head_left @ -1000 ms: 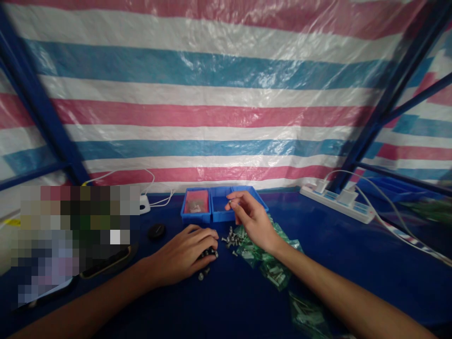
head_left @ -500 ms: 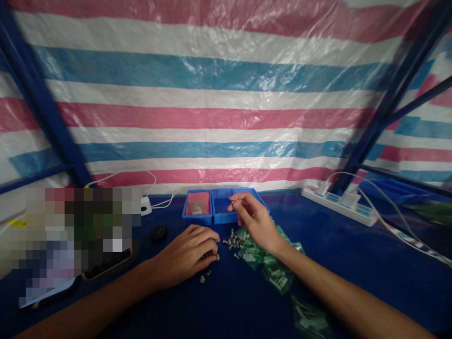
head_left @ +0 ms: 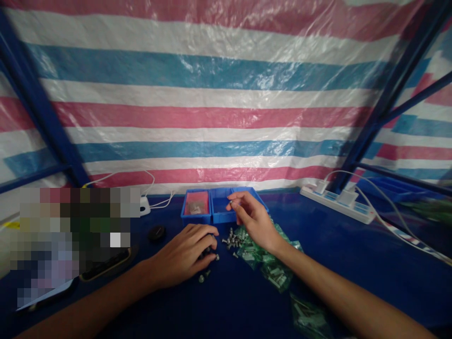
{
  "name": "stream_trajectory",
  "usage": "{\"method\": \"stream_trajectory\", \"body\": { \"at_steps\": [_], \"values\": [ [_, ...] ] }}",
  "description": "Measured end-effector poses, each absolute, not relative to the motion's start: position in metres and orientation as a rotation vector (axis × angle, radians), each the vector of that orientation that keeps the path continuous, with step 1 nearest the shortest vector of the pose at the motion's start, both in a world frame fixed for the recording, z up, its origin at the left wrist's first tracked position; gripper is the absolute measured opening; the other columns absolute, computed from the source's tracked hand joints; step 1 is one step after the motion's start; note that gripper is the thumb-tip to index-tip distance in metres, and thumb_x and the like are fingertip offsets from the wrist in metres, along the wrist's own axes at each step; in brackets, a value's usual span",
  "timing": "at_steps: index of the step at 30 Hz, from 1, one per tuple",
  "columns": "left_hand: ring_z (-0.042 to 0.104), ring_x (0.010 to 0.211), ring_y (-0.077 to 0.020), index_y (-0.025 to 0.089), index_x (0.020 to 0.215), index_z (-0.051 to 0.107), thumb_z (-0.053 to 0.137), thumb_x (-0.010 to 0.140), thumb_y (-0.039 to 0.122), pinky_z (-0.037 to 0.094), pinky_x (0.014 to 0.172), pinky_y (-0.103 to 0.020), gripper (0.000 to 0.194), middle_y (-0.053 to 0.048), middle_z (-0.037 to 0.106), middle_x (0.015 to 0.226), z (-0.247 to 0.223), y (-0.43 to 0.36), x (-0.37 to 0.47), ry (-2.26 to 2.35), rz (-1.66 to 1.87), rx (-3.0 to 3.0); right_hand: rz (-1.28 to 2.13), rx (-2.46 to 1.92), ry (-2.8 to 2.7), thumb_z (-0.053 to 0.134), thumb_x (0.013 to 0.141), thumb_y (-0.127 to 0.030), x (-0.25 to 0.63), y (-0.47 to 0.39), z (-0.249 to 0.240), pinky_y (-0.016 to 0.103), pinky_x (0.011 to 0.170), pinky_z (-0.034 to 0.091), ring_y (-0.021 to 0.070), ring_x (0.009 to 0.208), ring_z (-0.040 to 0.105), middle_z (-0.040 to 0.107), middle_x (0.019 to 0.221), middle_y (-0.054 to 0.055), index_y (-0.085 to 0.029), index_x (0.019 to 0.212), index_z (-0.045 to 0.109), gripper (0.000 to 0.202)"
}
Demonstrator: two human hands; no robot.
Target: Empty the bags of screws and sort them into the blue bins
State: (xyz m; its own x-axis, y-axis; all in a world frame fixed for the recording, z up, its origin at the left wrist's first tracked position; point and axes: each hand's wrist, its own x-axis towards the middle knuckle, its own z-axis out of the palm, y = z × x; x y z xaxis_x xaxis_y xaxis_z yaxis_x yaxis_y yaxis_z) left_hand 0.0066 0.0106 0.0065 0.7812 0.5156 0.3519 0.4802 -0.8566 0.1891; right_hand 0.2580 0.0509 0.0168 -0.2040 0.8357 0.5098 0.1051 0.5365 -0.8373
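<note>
no readable txt, nos., brands or signs in view — faint mark on blk round item point(head_left: 156, 232) too small to read

2 hands point(head_left: 185, 254); 10+ scrws point(head_left: 231, 240)

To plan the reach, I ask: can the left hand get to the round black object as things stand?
Probably yes: the round black object lies close beside the left hand, and nothing visible stands between them.
</note>
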Motion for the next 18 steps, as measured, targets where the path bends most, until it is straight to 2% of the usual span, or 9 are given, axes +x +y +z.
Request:
{"method": "stream_trajectory", "body": {
  "at_steps": [3,5,12,18],
  "values": [
    [0.054,0.132,-0.0246,0.026,0.136,0.059,0.056,0.109,0.032,0.04,0.112,-0.039,0.027,-0.006,0.059,0.144,0.0074,0.0094,0.0062,0.757,0.553,2.905,0.818,-0.818,-1.666,0.065,0.102,-0.038,0.2587,0.0522,0.0148,0.031,0.058,0.048,0.0143,0.065,0.057,0.067,0.099,0.003,-0.026,0.122,0.064,0.023],
    [0.054,0.132,-0.0237,0.03,0.14,0.058,0.053,0.111,0.03,0.04,0.111,-0.038,0.03,-0.005,0.06,0.142,0.0083,0.0091,0.0065,0.717,0.512,2.928,0.811,-0.825,-1.671,0.068,0.1,-0.037,0.259,0.0528,0.0143,0.032,0.06,0.048,0.0152,0.068,0.057,0.065,0.096,0.002,-0.027,0.122,0.065,0.024],
    [0.059,0.119,-0.0222,0.025,0.121,0.067,0.053,0.111,0.027,0.041,0.105,-0.036,0.018,-0.004,0.066,0.124,0.0098,0.0103,0.0102,0.695,0.504,2.921,0.728,-0.837,-1.708,0.074,0.093,-0.03,0.2587,0.0529,0.0164,0.034,0.073,0.048,0.0183,0.08,0.062,0.068,0.09,0.002,-0.023,0.107,0.072,0.015],
    [0.057,0.126,-0.0229,0.025,0.122,0.066,0.055,0.11,0.03,0.039,0.108,-0.037,0.017,-0.005,0.063,0.13,0.0073,0.0116,0.0101,0.7,0.502,2.919,0.7,-0.857,-1.729,0.074,0.093,-0.032,0.2578,0.0518,0.0168,0.034,0.071,0.046,0.0175,0.079,0.061,0.068,0.091,0.002,-0.023,0.106,0.072,0.017]
  ]
}}
